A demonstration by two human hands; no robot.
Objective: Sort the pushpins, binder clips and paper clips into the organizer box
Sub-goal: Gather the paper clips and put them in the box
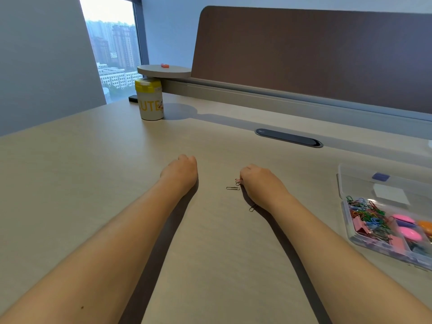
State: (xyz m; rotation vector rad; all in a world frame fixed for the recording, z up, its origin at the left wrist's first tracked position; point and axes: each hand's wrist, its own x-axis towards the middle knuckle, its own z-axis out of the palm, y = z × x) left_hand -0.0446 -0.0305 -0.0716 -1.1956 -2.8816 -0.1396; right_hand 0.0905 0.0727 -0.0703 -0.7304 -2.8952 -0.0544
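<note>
My right hand (259, 183) rests on the desk with its fingers curled, pinching a red paper clip (237, 181) at its fingertips. A silver paper clip (233, 188) lies on the desk just left of that hand, and another paper clip (252, 208) lies beside my right wrist. My left hand (181, 171) lies on the desk as a loose fist and holds nothing that I can see. The clear organizer box (346, 220) stands open at the right, with coloured paper clips, pink binder clips and pink and orange pieces in its compartments. Its lid (364, 181) is folded back.
A white jar with a yellow lid (149, 100) stands at the back left under a small round shelf (163, 71). A dark oval cable cover (288, 137) is set into the desk behind my hands. A brown partition (315, 50) closes off the back.
</note>
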